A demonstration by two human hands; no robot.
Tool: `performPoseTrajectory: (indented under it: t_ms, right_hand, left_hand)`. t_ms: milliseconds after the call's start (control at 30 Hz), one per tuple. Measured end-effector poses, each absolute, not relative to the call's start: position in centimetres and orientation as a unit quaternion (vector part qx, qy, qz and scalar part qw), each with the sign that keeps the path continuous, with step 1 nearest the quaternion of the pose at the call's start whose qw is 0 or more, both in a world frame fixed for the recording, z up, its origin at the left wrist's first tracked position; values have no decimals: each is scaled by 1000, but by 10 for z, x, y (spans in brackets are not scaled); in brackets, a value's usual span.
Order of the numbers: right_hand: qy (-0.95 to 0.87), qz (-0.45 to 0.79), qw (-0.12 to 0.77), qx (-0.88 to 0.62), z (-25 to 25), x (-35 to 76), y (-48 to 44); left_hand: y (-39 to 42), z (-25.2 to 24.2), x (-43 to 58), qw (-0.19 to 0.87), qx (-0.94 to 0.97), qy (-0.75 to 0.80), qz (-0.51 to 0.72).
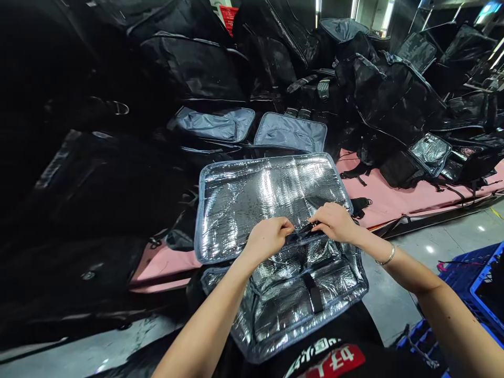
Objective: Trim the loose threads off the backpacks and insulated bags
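An open bag with a silver foil lining (236, 210) lies in front of me, its lid folded back and its lower compartment facing up. Along the hinge between lid and compartment, my left hand (271, 236) pinches dark material with closed fingers. Just to its right, my right hand (333, 220) also has its fingers closed on a dark piece at the same hinge. A black strap (314, 293) runs across the foil inside the compartment. What exactly lies between the fingertips is small and partly hidden.
Black bags (197, 68) are piled at the back and left. Two grey-lined lids (291, 131) lie behind the foil bag. A pink surface (378, 202) runs underneath. Blue crates (464, 278) stand on the floor at the right.
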State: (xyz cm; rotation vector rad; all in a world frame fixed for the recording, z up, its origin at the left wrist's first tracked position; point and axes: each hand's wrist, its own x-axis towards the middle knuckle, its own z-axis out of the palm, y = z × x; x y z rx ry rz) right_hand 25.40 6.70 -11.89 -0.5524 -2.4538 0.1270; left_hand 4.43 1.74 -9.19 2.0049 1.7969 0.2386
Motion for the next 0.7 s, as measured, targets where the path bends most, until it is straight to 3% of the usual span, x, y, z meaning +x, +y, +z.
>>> performPoseTrajectory:
  t_ms: [267, 533, 600, 700]
  right_hand:
    - [-907, 180, 225, -307, -123, 237, 65]
    - [-860, 294, 114, -402, -112, 229, 73]
    - [-860, 292, 103, -406, -110, 229, 73]
    - [-888, 211, 140, -385, -109, 233, 68]
  left_hand:
    - [7, -95, 39, 203, 747, 612, 158]
    - [-18, -114, 30, -5, 789, 577, 210]
    - [-18, -115, 36, -24, 768, 612, 189]
    - [-11, -108, 44, 36, 730, 670, 126]
